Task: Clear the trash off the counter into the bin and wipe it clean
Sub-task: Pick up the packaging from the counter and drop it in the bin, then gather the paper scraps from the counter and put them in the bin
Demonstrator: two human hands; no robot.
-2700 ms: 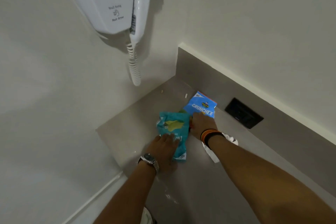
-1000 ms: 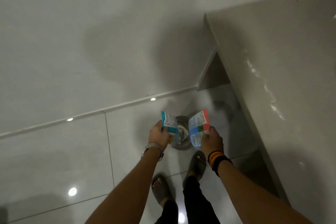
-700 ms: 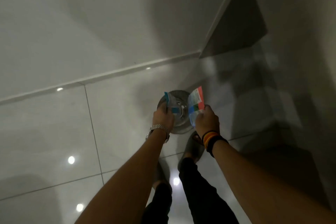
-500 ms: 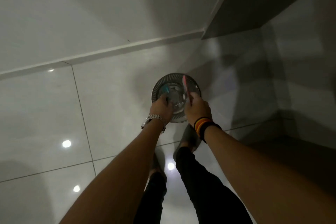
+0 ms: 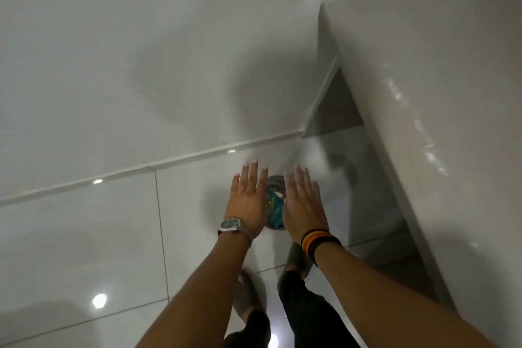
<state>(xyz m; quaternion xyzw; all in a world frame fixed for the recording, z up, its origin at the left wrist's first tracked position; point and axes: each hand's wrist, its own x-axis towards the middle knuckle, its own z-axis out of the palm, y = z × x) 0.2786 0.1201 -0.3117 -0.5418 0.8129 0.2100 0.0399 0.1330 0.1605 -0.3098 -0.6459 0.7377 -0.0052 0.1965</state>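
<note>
A small round metal bin [image 5: 274,180] stands on the floor below me, mostly hidden by my hands. A teal snack wrapper [image 5: 274,206] lies inside it, seen in the gap between my hands. My left hand [image 5: 248,200], with a watch on the wrist, hovers flat over the bin's left side, fingers spread and empty. My right hand [image 5: 303,203], with a striped wristband, hovers over the right side, also flat and empty. The blue wrapper is hidden from view. The grey counter [image 5: 423,87] rises at the right.
Glossy white floor tiles [image 5: 84,234] lie all around, meeting a white wall [image 5: 141,51] at a skirting line. A dark recess [image 5: 333,110] opens under the counter. My feet in sandals [image 5: 296,260] stand just behind the bin.
Both hands let go of the two wrappers over the bin and opened flat. The teal wrapper now lies in the bin. The view tilted back up, bringing the counter in at the right.
</note>
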